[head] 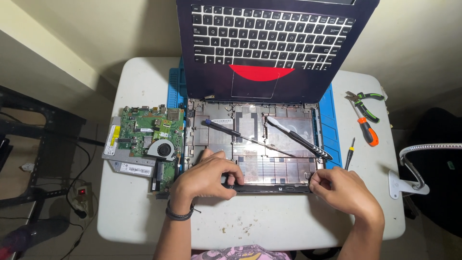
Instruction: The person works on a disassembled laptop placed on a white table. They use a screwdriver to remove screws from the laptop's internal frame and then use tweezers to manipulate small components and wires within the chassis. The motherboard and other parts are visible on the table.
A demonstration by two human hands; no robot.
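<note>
An opened laptop shell (255, 144) lies on a blue mat, its bare metal inside showing. The keyboard half (269, 45) stands tilted up behind it. My left hand (207, 178) grips the shell's front edge near the left, fingers curled over the black rim. My right hand (344, 190) pinches the front right corner of the same rim. A blue-handled screwdriver (231, 132) and a black brush-like tool (301, 139) rest inside the shell.
A green circuit board with a fan (154, 137) sits on a drive (120, 159) at the left. Pliers (365, 103), an orange screwdriver (368, 132) and a small screwdriver (350, 153) lie at the right. A gooseneck lamp clamp (409, 180) holds the table's right edge.
</note>
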